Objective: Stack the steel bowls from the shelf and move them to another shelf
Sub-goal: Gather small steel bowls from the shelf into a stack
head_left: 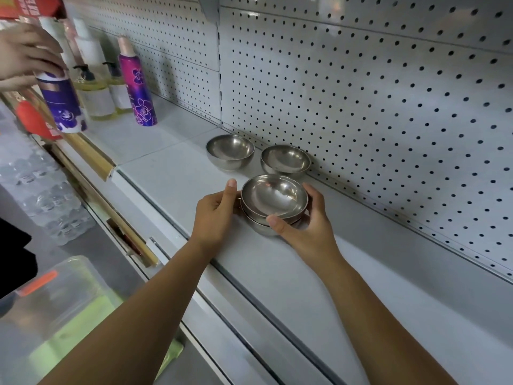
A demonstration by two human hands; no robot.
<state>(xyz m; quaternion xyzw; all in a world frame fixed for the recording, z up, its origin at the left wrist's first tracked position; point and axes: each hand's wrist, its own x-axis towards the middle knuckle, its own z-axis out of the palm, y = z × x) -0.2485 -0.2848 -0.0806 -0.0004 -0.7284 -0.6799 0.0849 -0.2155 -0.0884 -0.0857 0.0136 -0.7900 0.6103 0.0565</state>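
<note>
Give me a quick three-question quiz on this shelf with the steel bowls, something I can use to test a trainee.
1. True or false: the left hand and the right hand both hold the stack of bowls.
2. How many single bowls stand on the shelf behind the stack? A) one B) two C) four
3. Fill in: at far left, another person's hand holds a purple and white ___.

Key: 1 true. 2 B. 3 spray can.
</note>
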